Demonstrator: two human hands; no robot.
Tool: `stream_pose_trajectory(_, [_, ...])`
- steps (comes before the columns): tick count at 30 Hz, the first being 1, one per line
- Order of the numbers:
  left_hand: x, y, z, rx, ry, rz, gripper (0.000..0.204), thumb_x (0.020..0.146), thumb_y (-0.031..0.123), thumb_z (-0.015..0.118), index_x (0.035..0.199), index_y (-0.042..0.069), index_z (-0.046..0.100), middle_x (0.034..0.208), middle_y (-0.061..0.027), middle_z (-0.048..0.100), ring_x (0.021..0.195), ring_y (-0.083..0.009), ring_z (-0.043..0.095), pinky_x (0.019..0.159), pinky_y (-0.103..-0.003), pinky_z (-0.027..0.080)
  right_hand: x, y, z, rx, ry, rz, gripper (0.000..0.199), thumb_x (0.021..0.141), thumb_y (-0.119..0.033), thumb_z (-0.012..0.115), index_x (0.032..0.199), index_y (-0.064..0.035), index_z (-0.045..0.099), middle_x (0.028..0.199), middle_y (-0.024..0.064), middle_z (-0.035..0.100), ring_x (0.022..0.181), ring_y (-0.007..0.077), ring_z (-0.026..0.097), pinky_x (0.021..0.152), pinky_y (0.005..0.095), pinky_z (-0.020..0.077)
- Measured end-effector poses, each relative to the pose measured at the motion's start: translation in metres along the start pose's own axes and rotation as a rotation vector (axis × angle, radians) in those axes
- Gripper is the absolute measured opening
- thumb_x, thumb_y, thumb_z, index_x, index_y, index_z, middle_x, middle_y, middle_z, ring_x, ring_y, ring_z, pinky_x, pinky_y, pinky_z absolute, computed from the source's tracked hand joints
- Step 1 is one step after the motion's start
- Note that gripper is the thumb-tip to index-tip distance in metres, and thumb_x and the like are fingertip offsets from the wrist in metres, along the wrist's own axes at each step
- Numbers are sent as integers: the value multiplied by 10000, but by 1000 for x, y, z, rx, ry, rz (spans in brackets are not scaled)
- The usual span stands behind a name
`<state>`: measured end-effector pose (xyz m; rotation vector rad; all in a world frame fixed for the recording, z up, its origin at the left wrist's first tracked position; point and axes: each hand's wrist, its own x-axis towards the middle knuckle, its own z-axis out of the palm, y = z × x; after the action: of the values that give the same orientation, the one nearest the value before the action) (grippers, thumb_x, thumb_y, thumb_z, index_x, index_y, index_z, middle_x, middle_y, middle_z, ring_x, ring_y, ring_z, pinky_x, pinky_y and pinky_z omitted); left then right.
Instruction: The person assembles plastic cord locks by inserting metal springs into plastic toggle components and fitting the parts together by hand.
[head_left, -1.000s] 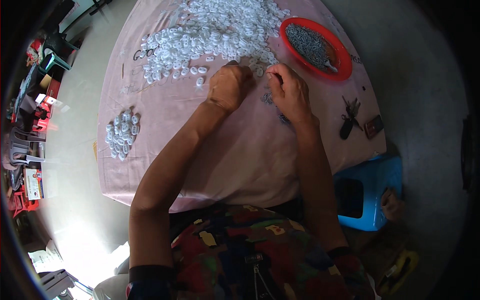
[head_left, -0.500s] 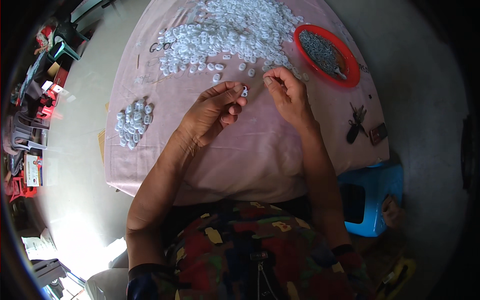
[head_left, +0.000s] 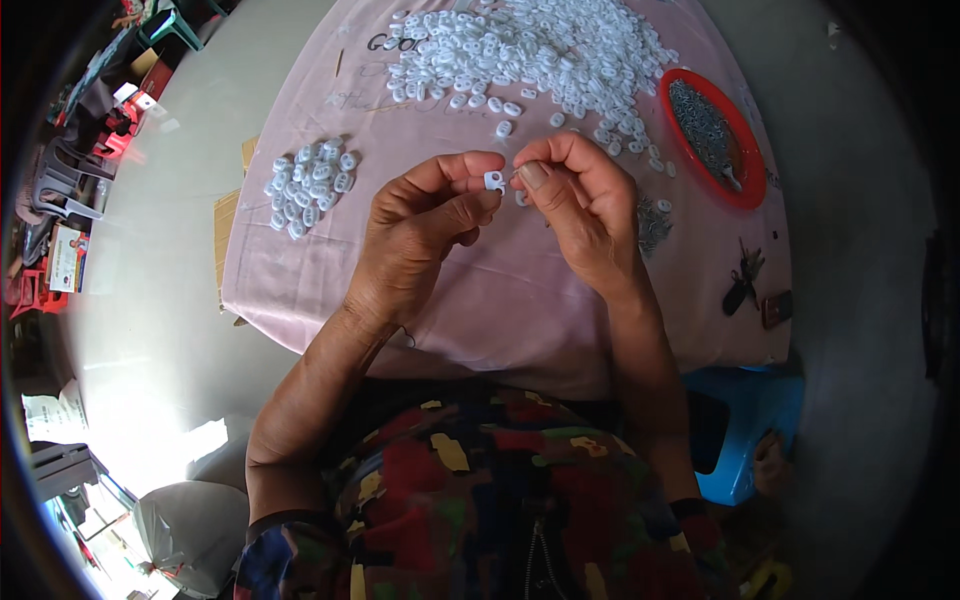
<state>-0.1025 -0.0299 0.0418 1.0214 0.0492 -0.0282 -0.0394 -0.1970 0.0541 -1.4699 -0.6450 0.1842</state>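
While pinching a small white piece (head_left: 494, 181) in the left hand (head_left: 422, 218) above the table (head_left: 480, 320), holds the right hand (head_left: 588, 220) pinched closed just beside it (on what, cannot tell).

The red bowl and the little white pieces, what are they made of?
The red bowl looks like smooth plastic: its colour is bright and even. The little white pieces are probably hard plastic too, slightly shiny and all much alike, as if moulded.
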Motion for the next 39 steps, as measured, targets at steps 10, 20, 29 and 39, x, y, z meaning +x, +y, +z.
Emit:
stream_pose_trajectory(10, [-13, -10, 3, -17, 34, -40, 176, 898, 85, 624, 1072, 59, 632, 869, 14, 656, 726, -38, 549, 628, -183, 406, -15, 19, 8, 171, 44, 24, 109, 916, -38, 600, 994, 38, 590, 893, 41, 611, 815, 68, 563, 733, 203, 472])
stream_pose_trajectory(20, [-18, -13, -1, -8, 9, -92, 141, 923, 157, 618, 1043, 83, 619, 868, 4, 642, 708, -36, 530, 606, -163, 391, -20, 21, 8, 135, 48, -5, 104, 909, -22, 602, 982, 52, 606, 913, 65, 626, 802, 74, 572, 730, 209, 478])
stream_pose_trajectory(29, [-16, -17, -4, 52, 48, 16, 153, 915, 119, 630, 1041, 32, 639, 877, -24, 690, 690, -54, 596, 555, -175, 418, -18, 22, 9, 91, 0, -16, 154, 930, -121, 599, 1018, 4, 613, 865, 26, 639, 761, 56, 578, 621, 170, 404])
stream_pose_trajectory(39, [-18, -19, -4, 175, 73, 76, 169, 918, 109, 616, 1058, 16, 639, 896, -66, 687, 666, -64, 574, 530, -175, 392, -19, 30, 10, -11, -12, -126, 73, 932, -19, 565, 989, 27, 576, 915, 48, 605, 788, 87, 577, 721, 211, 470])
